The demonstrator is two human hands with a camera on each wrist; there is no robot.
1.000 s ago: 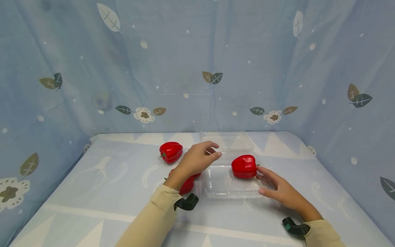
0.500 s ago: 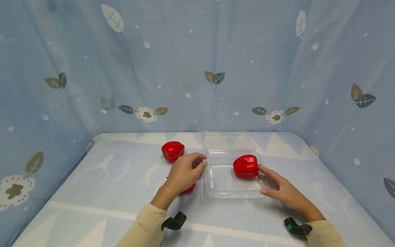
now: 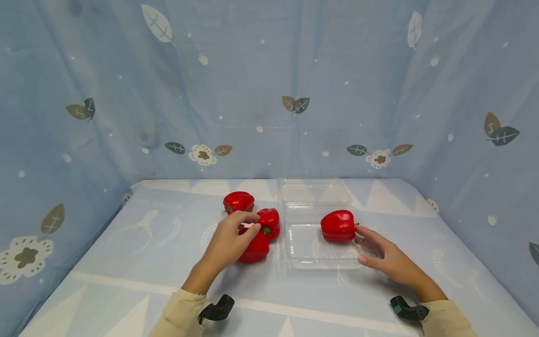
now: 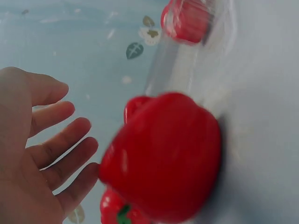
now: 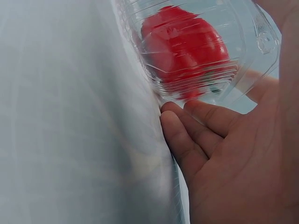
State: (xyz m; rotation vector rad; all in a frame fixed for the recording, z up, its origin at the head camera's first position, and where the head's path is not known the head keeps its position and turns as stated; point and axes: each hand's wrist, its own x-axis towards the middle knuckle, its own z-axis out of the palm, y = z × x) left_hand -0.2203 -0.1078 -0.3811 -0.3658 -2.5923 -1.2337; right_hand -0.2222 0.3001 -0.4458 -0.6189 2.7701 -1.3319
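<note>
Head view, from the left: the left hand (image 3: pixel 231 239) hangs by three loose red bell peppers, thumb and forefinger apart in a wide curve, holding nothing; whether a fingertip brushes a pepper, I cannot tell. The back pepper (image 3: pixel 238 201) lies farthest off, partly behind the hand; the front pepper (image 3: pixel 256 252) sits nearest the person; the third pepper (image 3: pixel 271 222) is just beside it, close to the clear plastic clamshell box.

Inside the box's base (image 3: pixel 303 250) the fourth pepper (image 3: pixel 338 225) lies on its side, stem to the right; the lid (image 3: pixel 313 191) stands folded back behind; the right hand (image 3: pixel 391 262) is at the base's right end, thumb and fingers loosely parted, fingers touching the plastic; how firmly, I cannot tell.

By how things lie, I judge the work to be at an early stage: one pepper is in, three are outside, and the lid is not over the base.

Pale blue and white patterned cloth covers the worktop (image 3: pixel 109 276); a blue curtain (image 3: pixel 261 65), printed with leaves, flowers and strawberries, surrounds it on the left, back and right, hiding the room beyond.
</note>
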